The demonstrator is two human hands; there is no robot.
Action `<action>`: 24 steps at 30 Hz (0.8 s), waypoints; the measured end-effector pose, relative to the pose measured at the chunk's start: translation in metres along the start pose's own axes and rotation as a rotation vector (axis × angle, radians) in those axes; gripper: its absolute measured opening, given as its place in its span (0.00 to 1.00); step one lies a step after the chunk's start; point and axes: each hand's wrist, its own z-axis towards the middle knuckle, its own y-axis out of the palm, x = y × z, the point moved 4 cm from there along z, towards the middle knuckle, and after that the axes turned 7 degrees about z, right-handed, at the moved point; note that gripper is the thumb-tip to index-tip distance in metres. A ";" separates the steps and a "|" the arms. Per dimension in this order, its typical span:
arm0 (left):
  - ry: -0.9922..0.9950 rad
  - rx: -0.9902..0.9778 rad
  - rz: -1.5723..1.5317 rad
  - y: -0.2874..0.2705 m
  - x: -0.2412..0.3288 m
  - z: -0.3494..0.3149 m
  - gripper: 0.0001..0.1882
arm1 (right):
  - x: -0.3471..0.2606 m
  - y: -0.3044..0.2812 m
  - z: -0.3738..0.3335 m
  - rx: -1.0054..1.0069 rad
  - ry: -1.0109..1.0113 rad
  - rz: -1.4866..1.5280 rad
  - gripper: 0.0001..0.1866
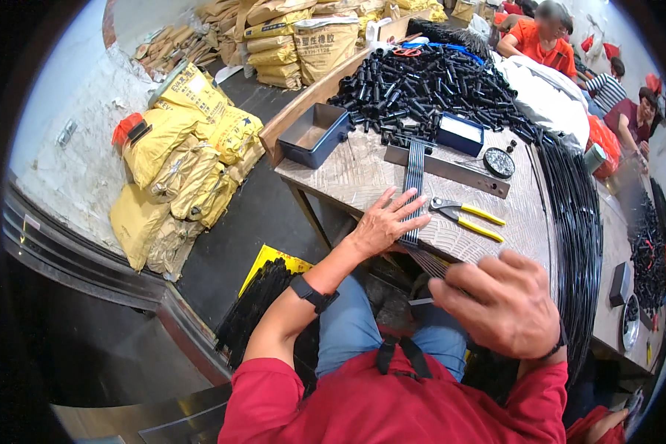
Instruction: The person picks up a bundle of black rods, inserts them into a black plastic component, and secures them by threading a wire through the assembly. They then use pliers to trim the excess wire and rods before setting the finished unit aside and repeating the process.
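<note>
My left hand (pixel 387 226) lies with fingers spread over a flat bundle of thin dark strips (pixel 414 174) near the table's front edge. The strips' far ends meet a metal bar (pixel 459 172), and their near ends run past the edge toward my right hand (pixel 502 305). That hand is raised over my lap, its fingers curled closed; what they hold, if anything, is hidden. Yellow-handled pliers (pixel 470 217) rest on the table, just right of my left fingers.
Black tubular pieces (pixel 429 89) are heaped at the back. A blue bin (pixel 314 137), a smaller blue box (pixel 460 134) and a round dish (pixel 499 163) stand nearby. Long black strips (pixel 579 222) hang over the right edge. Yellow sacks (pixel 192 140) are stacked left; other people sit far right.
</note>
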 end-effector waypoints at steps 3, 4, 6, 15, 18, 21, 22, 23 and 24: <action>0.029 0.180 -0.165 -0.039 0.030 0.022 0.21 | -0.030 -0.048 -0.038 0.199 0.046 -0.097 0.11; 0.008 0.239 -0.297 -0.054 0.035 0.016 0.19 | -0.037 -0.074 -0.060 0.030 0.080 0.002 0.10; 0.035 0.371 -0.363 -0.091 0.046 0.014 0.15 | -0.053 -0.079 -0.153 0.729 -0.341 0.153 0.06; 0.134 -0.076 0.229 -0.141 -0.065 -0.007 0.18 | 0.005 0.104 -0.167 0.171 0.804 1.014 0.17; 0.280 -0.512 0.335 -0.104 -0.048 -0.002 0.21 | 0.015 0.260 -0.163 -0.056 0.738 1.104 0.23; 0.590 -0.652 0.206 -0.060 0.020 0.008 0.19 | -0.003 0.394 -0.189 -0.612 0.635 1.252 0.21; 0.692 -0.591 0.135 -0.054 0.042 0.004 0.17 | -0.019 0.410 -0.190 -0.902 0.747 1.420 0.20; 0.738 -0.646 0.093 -0.044 0.063 0.000 0.16 | -0.022 0.415 -0.193 -0.911 0.758 1.439 0.20; 0.754 -0.637 0.066 -0.039 0.079 -0.004 0.16 | -0.026 0.416 -0.192 -1.004 0.618 1.293 0.20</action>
